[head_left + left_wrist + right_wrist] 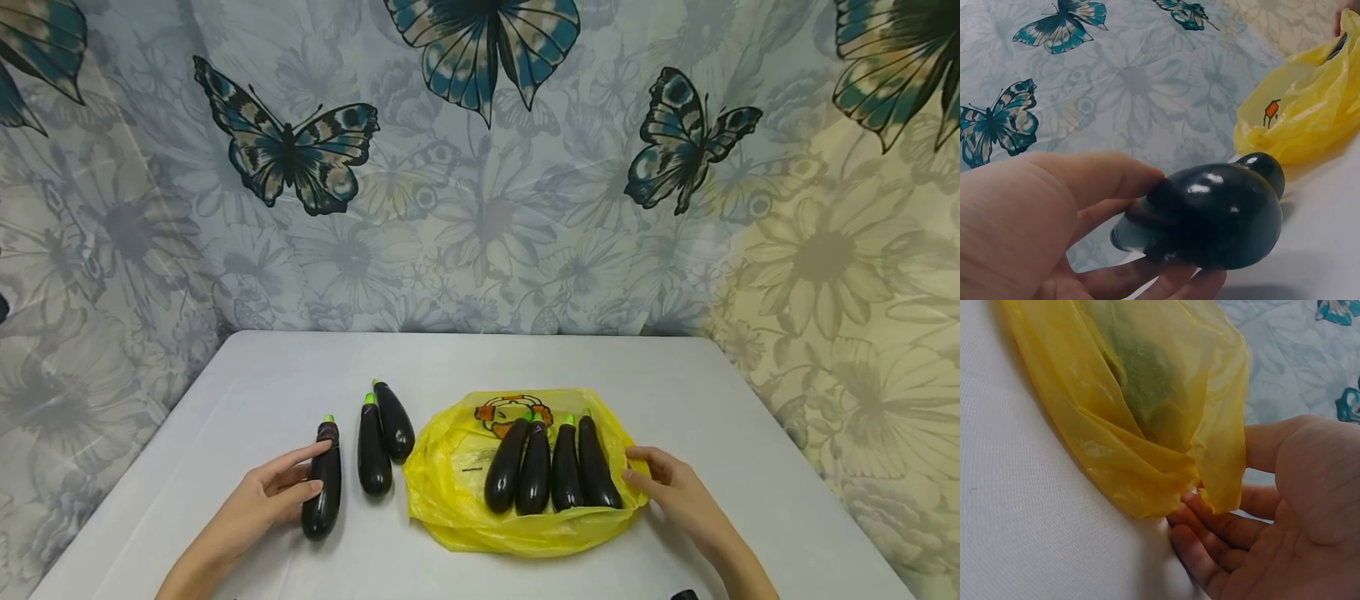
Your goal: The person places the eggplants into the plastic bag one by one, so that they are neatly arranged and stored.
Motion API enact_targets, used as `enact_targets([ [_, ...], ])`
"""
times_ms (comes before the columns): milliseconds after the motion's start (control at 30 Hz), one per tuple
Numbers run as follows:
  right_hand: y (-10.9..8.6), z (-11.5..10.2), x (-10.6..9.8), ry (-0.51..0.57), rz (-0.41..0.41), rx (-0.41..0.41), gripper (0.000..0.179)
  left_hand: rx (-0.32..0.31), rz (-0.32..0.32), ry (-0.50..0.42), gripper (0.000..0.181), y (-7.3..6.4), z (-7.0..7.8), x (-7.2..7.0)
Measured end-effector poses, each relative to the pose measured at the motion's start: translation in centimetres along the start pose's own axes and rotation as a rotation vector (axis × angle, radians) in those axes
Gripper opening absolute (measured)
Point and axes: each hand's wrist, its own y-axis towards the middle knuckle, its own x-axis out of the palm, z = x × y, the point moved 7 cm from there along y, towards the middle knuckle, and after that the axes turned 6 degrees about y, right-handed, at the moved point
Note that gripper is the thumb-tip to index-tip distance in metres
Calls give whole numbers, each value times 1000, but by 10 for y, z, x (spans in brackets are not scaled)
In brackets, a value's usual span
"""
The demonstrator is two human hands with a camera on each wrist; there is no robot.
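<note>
My left hand (pixel 258 508) grips a dark, glossy eggplant (pixel 324 483) at the left, thumb on one side and fingers on the other. In the left wrist view its rounded end (pixel 1222 219) faces the camera. My right hand (pixel 678 492) pinches the right edge of a yellow plastic bag (pixel 457 517); the right wrist view shows the thin film (pixel 1222 462) between thumb and fingers. Several eggplants (pixel 534 471) lie side by side on the opened bag, green stems pointing away. Two more eggplants (pixel 374 450) rest between my left hand and the bag.
A white-covered table (pixel 285 367) carries everything. Behind it hangs a cloth backdrop (pixel 495 250) printed with flowers and butterflies. A small black object (pixel 684 595) shows at the bottom edge near my right forearm, mostly cut off.
</note>
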Motion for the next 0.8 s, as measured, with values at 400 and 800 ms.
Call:
enact_targets([
  [400, 1, -2, 1, 26, 0, -16, 59, -40, -22, 1, 59, -3, 5, 6],
  [800, 1, -1, 0, 23, 1, -15, 57, -3, -83, 16, 54, 2, 26, 22],
])
